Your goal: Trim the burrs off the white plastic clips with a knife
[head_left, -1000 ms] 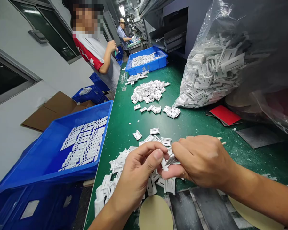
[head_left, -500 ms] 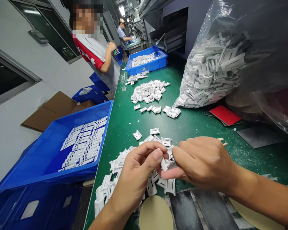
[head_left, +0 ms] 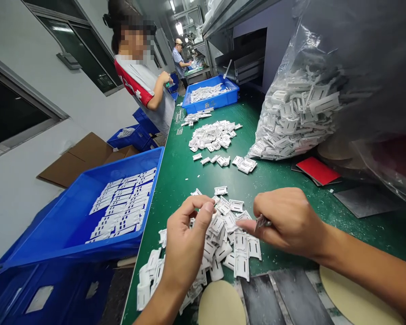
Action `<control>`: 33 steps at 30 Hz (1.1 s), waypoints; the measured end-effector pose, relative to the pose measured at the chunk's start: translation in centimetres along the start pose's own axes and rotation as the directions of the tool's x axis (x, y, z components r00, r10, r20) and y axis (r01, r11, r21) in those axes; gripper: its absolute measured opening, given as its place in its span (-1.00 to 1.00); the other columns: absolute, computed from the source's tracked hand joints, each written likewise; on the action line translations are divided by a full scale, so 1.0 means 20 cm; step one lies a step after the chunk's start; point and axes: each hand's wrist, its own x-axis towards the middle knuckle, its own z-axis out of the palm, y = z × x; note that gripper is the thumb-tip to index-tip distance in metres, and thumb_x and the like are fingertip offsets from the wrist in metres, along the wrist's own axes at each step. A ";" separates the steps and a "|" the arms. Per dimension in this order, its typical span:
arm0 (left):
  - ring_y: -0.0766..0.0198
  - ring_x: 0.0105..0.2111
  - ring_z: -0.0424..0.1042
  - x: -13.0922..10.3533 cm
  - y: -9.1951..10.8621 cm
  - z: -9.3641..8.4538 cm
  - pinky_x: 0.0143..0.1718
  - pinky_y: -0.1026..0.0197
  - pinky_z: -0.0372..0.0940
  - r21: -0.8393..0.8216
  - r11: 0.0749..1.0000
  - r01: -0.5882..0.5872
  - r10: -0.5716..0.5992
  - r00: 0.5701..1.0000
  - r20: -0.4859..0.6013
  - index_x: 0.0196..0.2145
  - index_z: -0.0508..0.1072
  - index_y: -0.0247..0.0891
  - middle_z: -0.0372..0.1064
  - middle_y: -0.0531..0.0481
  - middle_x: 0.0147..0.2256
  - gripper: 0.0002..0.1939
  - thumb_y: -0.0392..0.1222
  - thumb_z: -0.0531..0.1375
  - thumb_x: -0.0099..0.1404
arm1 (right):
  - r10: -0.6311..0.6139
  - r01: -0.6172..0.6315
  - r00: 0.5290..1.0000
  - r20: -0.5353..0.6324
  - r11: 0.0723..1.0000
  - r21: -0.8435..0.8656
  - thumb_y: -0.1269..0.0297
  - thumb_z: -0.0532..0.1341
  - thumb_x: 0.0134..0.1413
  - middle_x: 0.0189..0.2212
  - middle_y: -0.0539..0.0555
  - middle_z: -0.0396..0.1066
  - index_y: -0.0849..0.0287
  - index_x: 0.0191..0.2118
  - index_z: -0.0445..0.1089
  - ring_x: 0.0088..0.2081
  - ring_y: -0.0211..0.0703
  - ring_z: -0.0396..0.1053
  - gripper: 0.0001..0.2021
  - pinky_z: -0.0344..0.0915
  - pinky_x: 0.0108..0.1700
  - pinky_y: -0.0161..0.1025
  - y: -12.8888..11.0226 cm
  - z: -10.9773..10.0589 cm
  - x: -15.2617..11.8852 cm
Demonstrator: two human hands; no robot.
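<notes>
My left hand (head_left: 186, 239) hovers over a heap of white slotted plastic parts (head_left: 223, 246), its thumb and index fingertips pinched close together. Whatever may sit between those tips is too small to make out. To the right of the heap, my right hand (head_left: 286, 223) is closed around a small grey metal blade (head_left: 263, 222). Its index finger points left toward the white parts. Two of these slotted parts lie end to end at the near right side of the heap, below my right fingers.
At left stands a blue bin (head_left: 77, 216) with rows of white parts. A bulging clear bag (head_left: 291, 117) of parts leans at right. Farther along the green table (head_left: 176, 180) are another pile (head_left: 213, 135), a blue tray (head_left: 213, 103) and a co-worker (head_left: 145, 76). Tan discs (head_left: 221, 304) lie nearby.
My hands have moved apart, the left one leftward. The white part they held between them is no longer in the fingers. Another part now shows at the heap's near right side.
</notes>
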 end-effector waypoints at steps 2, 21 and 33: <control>0.23 -0.26 0.31 0.00 0.00 0.01 -0.20 0.25 0.17 -0.039 0.999 0.002 -0.004 0.999 -0.036 -0.39 0.49 -0.20 0.42 0.06 -0.32 -0.77 -0.07 0.20 0.40 | 0.069 -0.069 0.997 0.022 0.997 -0.021 0.15 0.17 0.32 -0.68 -0.10 0.20 0.14 -0.56 0.25 -0.63 -0.33 0.10 -0.60 -0.07 -0.49 -0.21 0.03 0.02 -0.01; 0.21 -0.31 0.28 -0.02 0.00 0.04 -0.23 0.23 0.15 -0.112 0.993 -0.039 0.022 0.988 -0.156 -0.37 0.42 -0.22 0.33 0.04 -0.37 -0.74 -0.06 0.12 0.44 | 0.588 -0.380 0.694 0.417 0.790 -0.481 0.09 0.21 0.30 0.01 0.14 0.42 0.19 0.07 0.38 -0.06 -0.07 0.45 -0.65 0.44 -0.04 0.00 0.32 0.48 0.42; 0.21 -0.22 0.39 -0.01 0.01 0.02 -0.19 0.21 0.20 -0.095 0.994 -0.057 0.045 0.991 -0.126 -0.23 0.51 -0.22 0.46 -0.01 -0.26 -0.75 -0.12 0.08 0.48 | 0.461 -0.453 0.786 0.413 0.883 -0.124 0.01 0.00 0.39 -0.47 0.03 0.44 0.20 -0.40 0.44 -0.40 -0.20 0.38 -0.53 0.28 -0.34 -0.27 0.14 0.19 0.26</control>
